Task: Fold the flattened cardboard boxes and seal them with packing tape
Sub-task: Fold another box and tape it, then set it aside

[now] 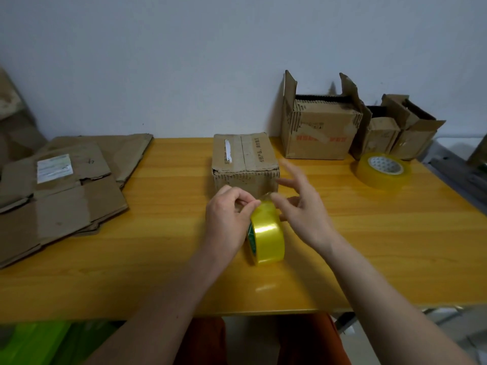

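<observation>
Left hand [229,216] gripping the yellow tape roll [266,233] up on its edge, thumb and forefinger pinching at the top of it, near the front middle of the orange wooden table [168,272]. Right hand [303,209] hovering just beside the roll, fingers loosely spread, fingertips reaching toward the roll's top; can't tell if actually touching the tape end. Closed cardboard box [245,160] sitting right behind both hands, flaps down. Flattened boxes [63,196] lying stacked at far left. Second tape roll [382,171] lying flat at right, near three open-top boxes [320,127] lining the wall.
</observation>
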Tool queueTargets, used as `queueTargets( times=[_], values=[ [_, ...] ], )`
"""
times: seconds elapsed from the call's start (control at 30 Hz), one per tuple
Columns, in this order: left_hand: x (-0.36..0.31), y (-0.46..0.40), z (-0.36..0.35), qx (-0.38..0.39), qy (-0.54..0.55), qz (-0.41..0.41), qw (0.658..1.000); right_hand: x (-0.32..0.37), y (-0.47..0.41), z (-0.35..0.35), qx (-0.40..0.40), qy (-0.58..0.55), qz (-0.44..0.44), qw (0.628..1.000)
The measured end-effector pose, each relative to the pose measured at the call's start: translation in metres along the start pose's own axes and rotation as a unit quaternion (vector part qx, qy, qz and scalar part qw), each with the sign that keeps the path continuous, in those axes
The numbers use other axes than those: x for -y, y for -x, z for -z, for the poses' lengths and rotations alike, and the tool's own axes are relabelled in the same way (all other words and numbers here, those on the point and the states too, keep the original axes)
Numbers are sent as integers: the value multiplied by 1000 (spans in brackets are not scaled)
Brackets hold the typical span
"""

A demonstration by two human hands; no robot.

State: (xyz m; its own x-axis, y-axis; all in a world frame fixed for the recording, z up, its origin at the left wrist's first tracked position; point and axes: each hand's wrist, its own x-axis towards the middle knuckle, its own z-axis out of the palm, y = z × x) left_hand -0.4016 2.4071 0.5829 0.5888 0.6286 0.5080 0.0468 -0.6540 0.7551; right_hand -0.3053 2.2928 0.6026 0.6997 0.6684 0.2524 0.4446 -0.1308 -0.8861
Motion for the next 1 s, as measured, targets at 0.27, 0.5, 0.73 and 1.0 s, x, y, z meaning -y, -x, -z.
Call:
queueTargets(
  times=[0.27,0.5,0.73,1.0],
  values=[
    [-7,-2,-5,35,49,83,995,3,-2,9,15,92,7,996],
    [-25,-2,-29,78,166,178,967,-12,11,43,39,43,-145,988],
    [-9,-37,-20,-28,-187,-10,982,-38,18,78,0,333,-155,930],
    [23,-61,4,146,-194,152,958,-17,-15,45,-18,393,-26,919]
  ],
)
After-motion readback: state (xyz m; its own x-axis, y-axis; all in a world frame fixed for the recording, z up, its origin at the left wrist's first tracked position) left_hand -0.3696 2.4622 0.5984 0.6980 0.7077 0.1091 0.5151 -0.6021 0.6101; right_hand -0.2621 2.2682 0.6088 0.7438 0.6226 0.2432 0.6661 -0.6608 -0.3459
